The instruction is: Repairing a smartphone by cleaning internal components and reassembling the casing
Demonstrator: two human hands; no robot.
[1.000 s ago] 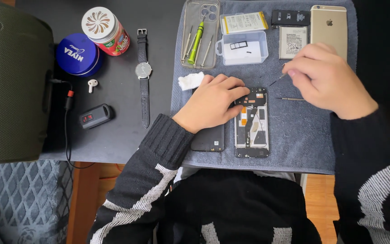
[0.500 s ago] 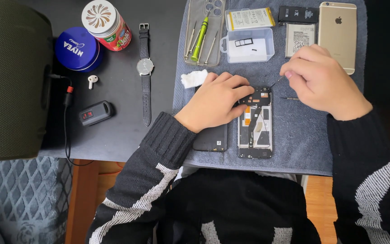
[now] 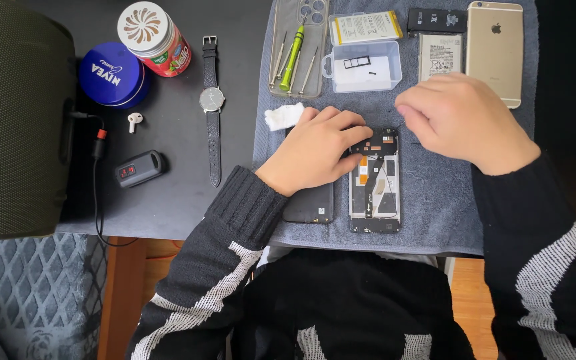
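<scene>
Item: opened black smartphone chassis with exposed circuit board and orange flex ribbons [image 3: 375, 180], back cover off.
Location: on the grey towel mat [image 3: 435, 200], near its front edge, just right of a dark flat panel [image 3: 309, 203] lying beside it.
Long axis: runs 12 to 6 o'clock; board end with the camera cut-outs points to 12, away from the person.
Handling (judged): light, stiff frame but fragile inside; ribbons and connectors tear easily. Best held by the long side rails, never by the board.
Left hand [image 3: 318, 150]: comes in from 8 o'clock, fingers curled together and pressed on the chassis's upper left corner, steadying it.
Right hand [image 3: 465, 123]: at 2 o'clock of the chassis, fingers bunched as if pinching a thin tool; the tool itself is barely visible, so I cannot tell what it is.
Nearby, 12 o'clock: clear plastic parts tray [image 3: 367, 67], green-handled screwdriver [image 3: 291, 59], gold smartphone lying face down [image 3: 495, 50].
Nearby, 10 o'clock: white crumpled wipe [image 3: 283, 117].
</scene>
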